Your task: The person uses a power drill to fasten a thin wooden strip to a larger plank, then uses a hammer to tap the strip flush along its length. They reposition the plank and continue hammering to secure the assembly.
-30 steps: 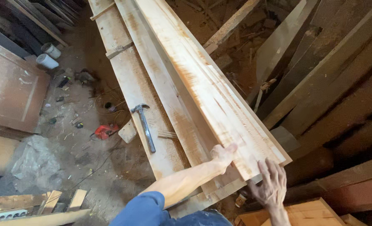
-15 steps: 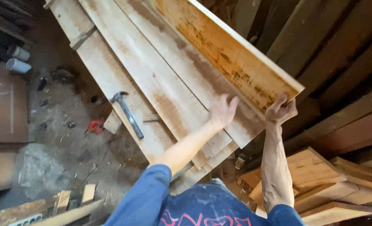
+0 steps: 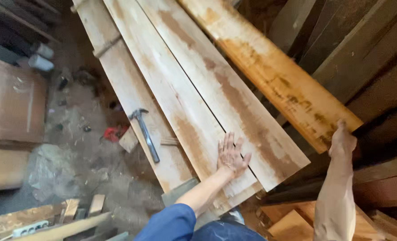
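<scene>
A long pale plank with orange-brown stains (image 3: 270,71) is raised off the pile and angled to the right. My right hand (image 3: 343,140) grips its near end from below. My left hand (image 3: 232,154) lies flat, fingers spread, on the top boards of the plank pile (image 3: 194,93), near their close ends. It holds nothing. My blue sleeve (image 3: 171,223) shows at the bottom.
A claw hammer (image 3: 144,133) rests on the leftmost board, with a small wood block (image 3: 129,139) and a red object (image 3: 113,133) beside it. Dark beams (image 3: 368,58) crowd the right. A brown panel (image 3: 10,102), white cylinders (image 3: 39,56) and offcuts (image 3: 69,209) lie on the dirty floor at left.
The stained plank has been lifted off the pile and swung to the right. My left hand left it and now lies flat on the boards; my right hand stays on its end.
</scene>
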